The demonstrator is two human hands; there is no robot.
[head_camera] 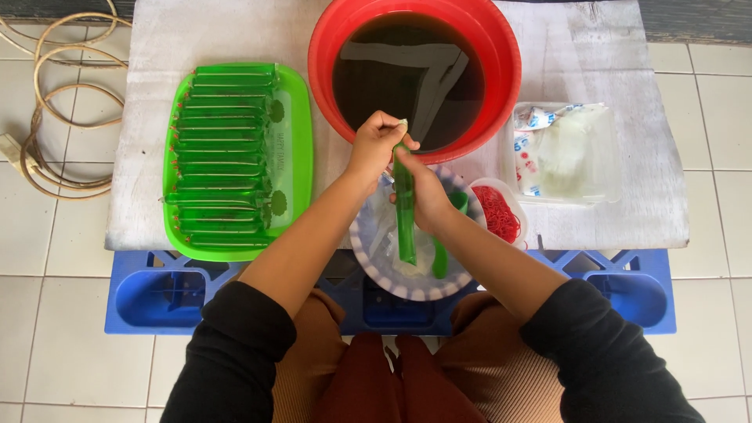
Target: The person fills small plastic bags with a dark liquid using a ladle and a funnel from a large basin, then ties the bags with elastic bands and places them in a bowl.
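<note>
left hand (376,145) pinches top of long green tube (405,211) | right hand (427,196) grips its middle

Tube in the hands (405,207): translucent green
Tray (298,141): bright green, rows of green tubes
Basin (501,55): red, dark brown liquid
Rubber bands (498,213): red
Board (595,47): whitewashed grey
Crate (157,298): blue
Sleeves (235,352): black
</note>
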